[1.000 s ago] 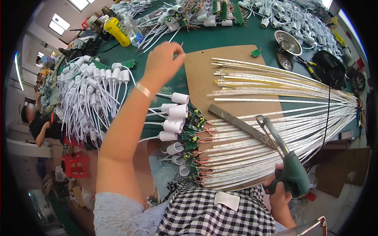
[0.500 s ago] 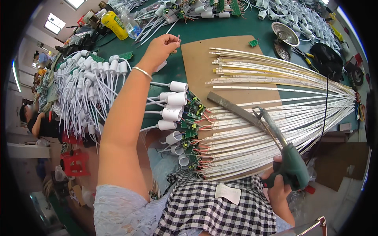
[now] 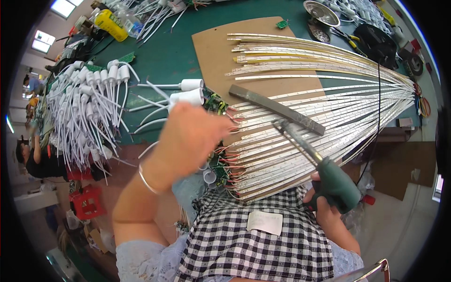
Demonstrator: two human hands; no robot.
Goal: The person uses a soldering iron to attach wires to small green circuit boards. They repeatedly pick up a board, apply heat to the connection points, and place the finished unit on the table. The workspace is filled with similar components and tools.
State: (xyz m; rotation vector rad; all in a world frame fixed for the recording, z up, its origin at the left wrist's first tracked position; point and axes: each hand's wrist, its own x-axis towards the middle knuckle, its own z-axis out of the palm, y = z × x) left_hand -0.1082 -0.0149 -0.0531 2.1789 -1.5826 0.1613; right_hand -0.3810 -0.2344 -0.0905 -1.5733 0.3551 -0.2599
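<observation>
My right hand (image 3: 328, 217) grips the dark green handle of a soldering gun (image 3: 339, 185), whose metal tip points up and left over the LED strips (image 3: 286, 157). My left hand (image 3: 185, 136), a bracelet on its wrist, hovers over the left ends of the strips and is smeared by motion; whatever its fingers hold cannot be made out. Beside it, small green circuit boards (image 3: 214, 101) with red and white wires meet the strip ends. White lamp sockets (image 3: 187, 97) with white cables sit left of the boards, partly hidden by the hand. A grey metal bar (image 3: 277, 109) lies across the strips.
A brown board (image 3: 213, 51) lies beneath the strips on the green table (image 3: 174, 61). To the left is a heap of white sockets with cables (image 3: 87, 105). A yellow bottle (image 3: 111, 25), metal bowl (image 3: 322, 13) and pliers (image 3: 347, 40) stand farther back. A black cable (image 3: 378, 108) crosses the strips.
My left hand has come down and toward me, from the far part of the table to the circuit boards. The whole view has shifted slightly; the right hand still holds the soldering gun.
</observation>
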